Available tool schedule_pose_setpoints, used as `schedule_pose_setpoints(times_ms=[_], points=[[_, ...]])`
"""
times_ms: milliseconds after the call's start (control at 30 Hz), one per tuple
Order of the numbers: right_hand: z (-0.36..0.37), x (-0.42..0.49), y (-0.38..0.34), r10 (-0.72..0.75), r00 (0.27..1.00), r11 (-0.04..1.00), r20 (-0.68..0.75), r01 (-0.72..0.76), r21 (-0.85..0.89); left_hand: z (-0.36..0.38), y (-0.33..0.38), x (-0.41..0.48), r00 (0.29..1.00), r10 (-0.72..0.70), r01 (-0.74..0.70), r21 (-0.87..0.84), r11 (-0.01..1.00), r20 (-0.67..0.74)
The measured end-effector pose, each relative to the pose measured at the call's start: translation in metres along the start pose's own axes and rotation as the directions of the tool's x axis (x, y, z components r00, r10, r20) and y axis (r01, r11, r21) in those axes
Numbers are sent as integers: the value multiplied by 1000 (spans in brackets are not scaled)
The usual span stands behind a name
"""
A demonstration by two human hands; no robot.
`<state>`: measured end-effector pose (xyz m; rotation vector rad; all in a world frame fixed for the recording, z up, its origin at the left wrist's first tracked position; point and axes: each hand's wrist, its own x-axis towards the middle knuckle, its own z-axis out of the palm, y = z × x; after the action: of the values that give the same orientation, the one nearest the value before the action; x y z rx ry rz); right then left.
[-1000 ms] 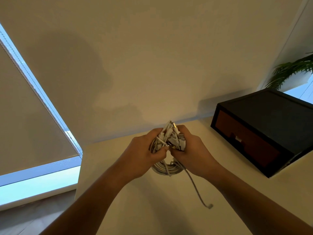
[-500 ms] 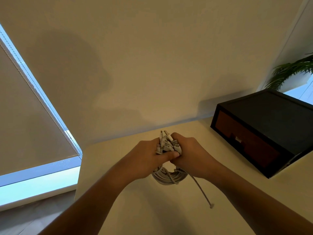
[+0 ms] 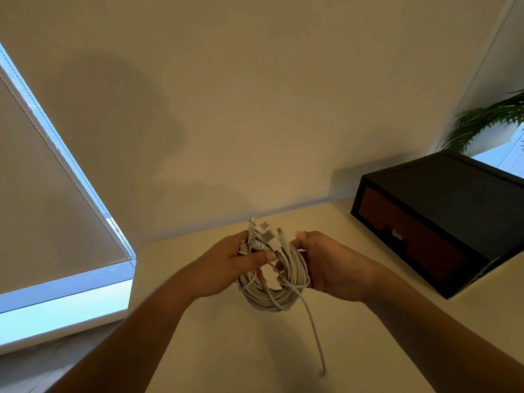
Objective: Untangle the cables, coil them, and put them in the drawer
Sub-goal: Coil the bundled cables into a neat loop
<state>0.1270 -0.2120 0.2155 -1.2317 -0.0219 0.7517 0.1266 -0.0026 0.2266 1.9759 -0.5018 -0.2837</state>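
Observation:
A bundle of white cables is wound into a round coil, held above the pale table. My left hand grips its left side, thumb across the strands. My right hand grips the right side of the coil. Several plug ends stick up from the top of the bundle between my hands. One loose cable end hangs down from the coil toward the table. The black drawer box with its brown drawer front stands at the right, its drawer pushed in.
A wall rises behind the table. A window with a drawn roller blind fills the left side. Green plant leaves show behind the drawer box at the far right.
My hands have moved a little apart, so the coil's ring shows between them. The plug ends now fan out at the top. The bundle sits slightly lower in view.

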Motion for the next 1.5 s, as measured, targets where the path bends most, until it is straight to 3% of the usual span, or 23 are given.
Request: schedule_pose_setpoints(times_ms=[367,467,633,700,833,967,1100,1233,1267,1400,1500], points=[[8,-2,4,49,994,985,99,-64,163,3,-5,3,999,29,-24,-149,989,31],[8,0,4,45,993,997,113,-52,60,1,-1,3,999,26,-21,-142,990,32],[0,-2,-2,-33,990,953,140,73,-294,1,10,1,997,44,-37,-112,993,62],[-6,-2,-3,1,992,872,129,62,-485,-1,11,1,996,39,-28,-129,991,82],[-2,-11,-10,-16,996,611,93,83,-787,-2,11,1,997,-7,21,-182,983,78],[2,-15,-12,-44,998,406,33,48,-912,0,12,0,996,-28,37,-114,993,81],[-2,-15,-18,-115,993,313,-3,34,-949,1,11,-2,996,-20,22,-31,999,82],[-32,-10,-13,-145,979,116,-144,-128,-985,-2,16,-8,996,-35,41,-75,996,83],[-39,-9,-9,-130,977,155,-170,-149,-977,-5,18,-9,996,-30,35,-69,997,79],[-51,1,2,-317,923,665,-219,52,-745,-4,19,-8,990,-48,59,-79,995,133],[-51,3,-11,-331,900,744,-284,64,-665,3,18,-8,976,-75,95,-92,991,204]])
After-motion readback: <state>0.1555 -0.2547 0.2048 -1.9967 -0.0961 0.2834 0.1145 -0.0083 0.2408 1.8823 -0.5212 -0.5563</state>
